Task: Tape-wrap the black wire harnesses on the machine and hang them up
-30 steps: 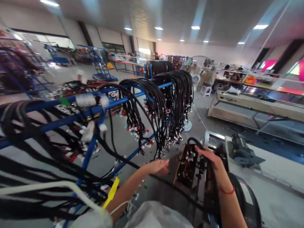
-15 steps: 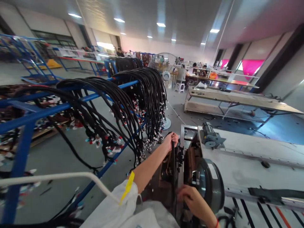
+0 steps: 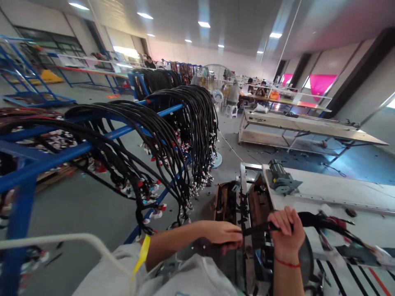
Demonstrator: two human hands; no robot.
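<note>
My right hand [image 3: 285,234] is closed around a black wire harness [image 3: 327,222], which stretches to the right over the white conveyor table [image 3: 333,191]. My left hand [image 3: 224,234] pinches the same harness at its left end, close to the brown fixture [image 3: 228,201] at the table's end. The harness carries red and white connectors near its right end. A red string is around my right wrist.
A blue rack [image 3: 40,158] on the left is hung with many black harnesses [image 3: 188,119]. A grey motor [image 3: 279,176] sits on the conveyor table. Long workbenches [image 3: 302,125] and seated people [image 3: 234,94] are farther back, and a standing fan [image 3: 216,98] too.
My left hand came down from the top of the fixture to the harness's left end. My right hand rose and now grips the harness, pulled out over the table.
</note>
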